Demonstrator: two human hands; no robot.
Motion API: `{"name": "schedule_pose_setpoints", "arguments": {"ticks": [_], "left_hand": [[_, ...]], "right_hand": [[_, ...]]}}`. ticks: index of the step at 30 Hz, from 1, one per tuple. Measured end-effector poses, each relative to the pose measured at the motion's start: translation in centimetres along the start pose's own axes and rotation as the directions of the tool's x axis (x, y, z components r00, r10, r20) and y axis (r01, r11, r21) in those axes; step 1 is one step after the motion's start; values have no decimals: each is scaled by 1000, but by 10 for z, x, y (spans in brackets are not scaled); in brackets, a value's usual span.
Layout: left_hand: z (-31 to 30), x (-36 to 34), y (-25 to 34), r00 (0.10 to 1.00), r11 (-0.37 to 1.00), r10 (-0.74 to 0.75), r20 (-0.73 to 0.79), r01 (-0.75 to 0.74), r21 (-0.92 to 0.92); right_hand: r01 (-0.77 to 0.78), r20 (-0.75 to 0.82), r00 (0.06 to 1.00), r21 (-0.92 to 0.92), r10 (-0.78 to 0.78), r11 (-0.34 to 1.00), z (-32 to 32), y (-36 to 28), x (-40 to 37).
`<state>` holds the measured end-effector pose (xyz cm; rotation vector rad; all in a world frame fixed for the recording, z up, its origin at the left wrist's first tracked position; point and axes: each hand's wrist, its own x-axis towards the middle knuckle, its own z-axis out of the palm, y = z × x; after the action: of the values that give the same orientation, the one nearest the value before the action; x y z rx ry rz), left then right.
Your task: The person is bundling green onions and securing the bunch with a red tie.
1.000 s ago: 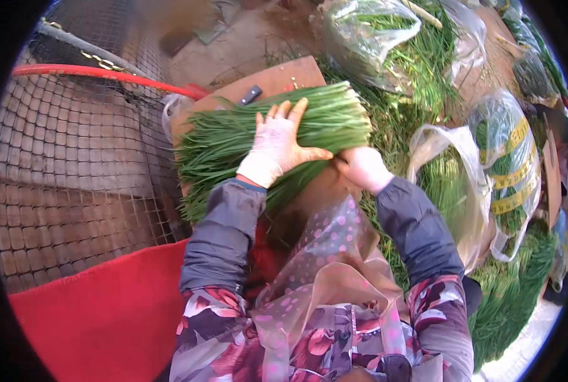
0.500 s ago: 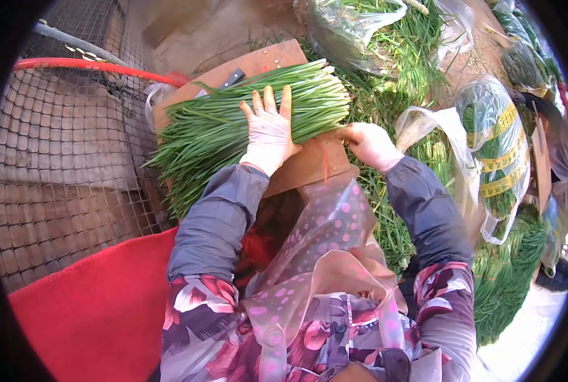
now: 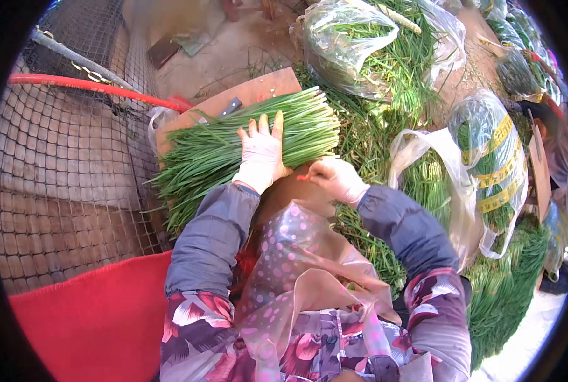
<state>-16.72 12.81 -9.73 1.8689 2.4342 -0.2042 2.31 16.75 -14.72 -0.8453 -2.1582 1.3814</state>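
While the open left hand [image 3: 260, 159] lies flat on the crosswise chives [image 3: 201, 149], the right hand [image 3: 338, 180] pinches a red tie [image 3: 301, 177] by their cut ends.

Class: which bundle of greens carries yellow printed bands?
The bagged bundle at far right; the loose bundle under the left hand has none.

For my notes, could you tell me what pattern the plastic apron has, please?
Pink dots on the see-through apron, clearest in the head view.
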Motion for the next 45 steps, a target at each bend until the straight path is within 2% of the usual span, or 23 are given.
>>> {"name": "schedule_pose_setpoints", "arguments": {"ticks": [1, 3, 5, 7, 9, 10, 11, 13, 17, 19, 21, 23, 26, 28, 29, 33, 35, 36, 37, 39, 40, 44, 45], "left_hand": [[-3, 2, -2, 1000, 1000, 13, 16, -13, -5], [-8, 7, -5, 999, 999, 32, 42, -32, -15], [-1, 7, -6, 999, 999, 37, -11, -37, -3], [6, 4, -10, 997, 999, 44, -62, -44, 7], [11, 2, -16, 988, 994, 110, -109, -107, 40], [27, 5, -20, 979, 994, 105, -176, -101, 30], [25, 4, -21, 978, 995, 102, -180, -99, 27], [20, -1, -25, 976, 976, 118, -184, -148, -161], [6, -6, -42, 976, 961, 193, -98, -208, -184], [-7, 9, -58, 970, 914, 242, 7, -226, -337], [-39, 30, -66, 928, 900, 274, -254, -340, -272], [-66, 64, -62, 911, 891, 235, -340, -341, -299], [-27, 123, -42, 911, 942, 211, -355, -286, -173], [-4, 136, -28, 976, 971, 200, -92, -210, -116], [5, 134, -22, 984, 982, 177, -1, -177, -71], [14, 103, -18, 971, 963, 232, -64, -238, -126], [0, 72, -14, 973, 964, 230, 1, -227, -138], [16, 61, -17, 974, 936, 201, -101, -222, -272], [18, 52, -14, 989, 906, 123, -86, -147, -397], [22, 31, -11, 992, 887, 114, -47, -123, -446], [13, 21, -8, 990, 897, 124, 61, -86, -434], [7, -12, -4, 998, 922, 64, 22, -51, -384], [8, -19, -4, 991, 914, 76, -113, -115, -388]], "right_hand": [[0, 1, 1000, -1, 0, 1000, 9, -2, -3], [215, -212, 952, -52, -222, 975, 28, -6, -3], [222, -118, 966, -77, -230, 972, 48, -22, -2], [173, -162, 972, -9, -172, 985, 45, -40, 12], [287, -71, 936, -413, -345, 864, 25, -46, 35], [327, 76, 939, -505, -337, 799, 15, -68, 42], [331, 79, 937, -508, -339, 795, 13, -72, 49], [571, 239, 789, -624, -566, 533, 9, -75, 69], [366, 184, 931, -499, -316, 786, 5, -42, 100], [341, 183, 940, -492, -288, 801, 8, -32, 101], [329, 174, 944, -457, -280, 826, 6, -34, 100], [314, 149, 949, -444, -277, 839, 7, -37, 99], [325, 84, 944, -426, -320, 844, 10, -36, 94], [331, 76, 940, -426, -331, 842, 9, -36, 88], [335, 68, 938, -426, -340, 840, 8, -37, 84], [345, -11, 926, -374, -376, 861, 10, -39, 60], [338, -5, 933, -340, -361, 878, 10, -45, 42], [338, 8, 935, -321, -354, 885, 11, -46, 31], [337, 21, 938, -302, -347, 892, 13, -49, 22], [348, 58, 936, -309, -348, 885, 12, -58, 7], [351, 117, 936, -342, -331, 872, 9, -67, 1], [411, 218, 911, -439, -349, 799, 0, -87, -6], [448, 255, 894, -486, -368, 751, -2, -90, -4]]}}
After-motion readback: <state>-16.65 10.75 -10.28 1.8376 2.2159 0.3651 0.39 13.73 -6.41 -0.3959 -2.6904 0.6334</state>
